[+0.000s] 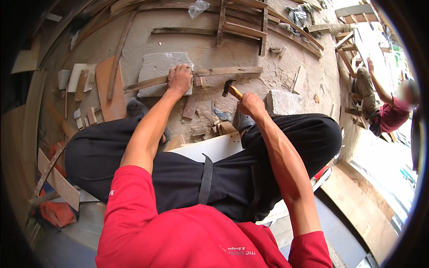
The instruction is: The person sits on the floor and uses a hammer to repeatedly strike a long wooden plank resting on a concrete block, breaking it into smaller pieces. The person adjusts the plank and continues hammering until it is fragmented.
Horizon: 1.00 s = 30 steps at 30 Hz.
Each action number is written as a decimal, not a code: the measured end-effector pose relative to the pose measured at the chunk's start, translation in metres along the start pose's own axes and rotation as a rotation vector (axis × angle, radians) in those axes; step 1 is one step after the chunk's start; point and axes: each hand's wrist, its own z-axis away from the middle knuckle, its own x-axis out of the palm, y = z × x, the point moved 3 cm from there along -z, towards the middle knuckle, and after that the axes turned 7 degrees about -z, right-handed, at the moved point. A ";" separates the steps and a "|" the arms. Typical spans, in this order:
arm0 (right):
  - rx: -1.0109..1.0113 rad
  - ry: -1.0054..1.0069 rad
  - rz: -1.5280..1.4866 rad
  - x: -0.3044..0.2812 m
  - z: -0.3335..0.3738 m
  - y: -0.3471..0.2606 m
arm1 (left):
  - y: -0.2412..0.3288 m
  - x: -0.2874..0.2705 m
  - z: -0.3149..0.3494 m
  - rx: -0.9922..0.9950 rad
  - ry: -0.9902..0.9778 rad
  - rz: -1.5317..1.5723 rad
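Observation:
My left hand point(180, 78) is closed around a long narrow wooden strip point(228, 71), which lies across a pale stone block point(166, 62). Just right of that hand, a small wood block point(198, 81) sits against the strip's near edge. In my right hand point(252, 105) is a claw hammer point(232, 90), gripped by its yellow handle. The hammer's dark head is raised to the right of the stone block, apart from the strip. Below the stone, a short wooden piece point(191, 107) lies on the ground.
A second pale block point(284, 102) stands right of the hammer. Wood scraps point(225, 128) lie between my feet. An orange-brown board point(109, 89) rests at left, and a wooden frame point(243, 30) lies at the far side. Another person point(393, 109) sits at far right.

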 end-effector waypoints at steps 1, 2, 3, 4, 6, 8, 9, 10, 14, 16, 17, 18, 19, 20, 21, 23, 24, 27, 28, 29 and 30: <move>0.001 0.001 0.001 0.000 0.000 0.003 | 0.000 0.001 0.000 0.042 0.010 -0.051; 0.001 0.002 0.003 -0.001 0.000 0.007 | -0.001 0.003 0.000 0.060 -0.007 -0.071; 0.000 0.003 0.005 0.000 0.001 0.009 | -0.002 0.005 0.001 0.078 -0.023 -0.090; -0.001 0.003 0.007 0.000 0.002 0.012 | -0.002 0.006 0.002 0.095 -0.040 -0.110; -0.010 0.059 -0.010 -0.001 0.004 0.016 | -0.001 0.007 0.001 0.109 -0.027 -0.148; -0.014 0.094 -0.019 0.000 0.006 0.021 | -0.001 0.007 0.000 0.116 -0.021 -0.174; -0.014 0.098 -0.019 0.001 0.006 0.023 | 0.000 0.007 0.000 0.114 -0.025 -0.181; -0.015 0.105 -0.016 0.000 0.006 0.025 | 0.000 0.008 0.000 0.111 -0.026 -0.187; 0.009 0.108 -0.040 -0.002 0.011 0.031 | 0.005 0.005 0.000 0.104 -0.004 -0.288; 0.065 0.056 -0.039 -0.006 0.014 0.032 | 0.009 0.000 0.000 0.073 -0.021 -0.346; 0.091 0.029 -0.039 -0.009 0.016 0.032 | 0.011 -0.001 0.001 0.077 -0.021 -0.371; 0.083 0.021 -0.037 -0.011 0.019 0.033 | 0.012 -0.002 0.001 0.081 -0.021 -0.395; 0.072 0.014 -0.034 -0.012 0.021 0.034 | 0.012 -0.003 0.001 0.082 -0.019 -0.422; 0.060 0.007 -0.030 -0.014 0.024 0.034 | 0.011 -0.002 0.002 0.074 -0.026 -0.422; 0.065 0.012 -0.030 -0.014 0.025 0.035 | 0.010 0.000 0.003 0.067 -0.033 -0.422; 0.085 0.025 -0.030 -0.009 0.026 0.044 | 0.016 -0.004 -0.001 0.034 -0.079 -0.412; 0.074 0.055 -0.018 -0.008 0.027 0.047 | 0.019 -0.005 -0.002 0.005 -0.119 -0.406; 0.093 0.055 -0.019 -0.008 0.030 0.050 | 0.023 -0.009 -0.003 -0.044 -0.171 -0.413; 0.087 0.053 -0.017 -0.009 0.030 0.049 | 0.023 -0.008 -0.003 -0.055 -0.177 -0.420; 0.098 0.023 -0.013 -0.010 0.031 0.049 | 0.024 -0.006 -0.003 -0.051 -0.171 -0.441; 0.109 -0.008 -0.010 -0.011 0.032 0.049 | 0.025 -0.004 -0.004 -0.047 -0.165 -0.463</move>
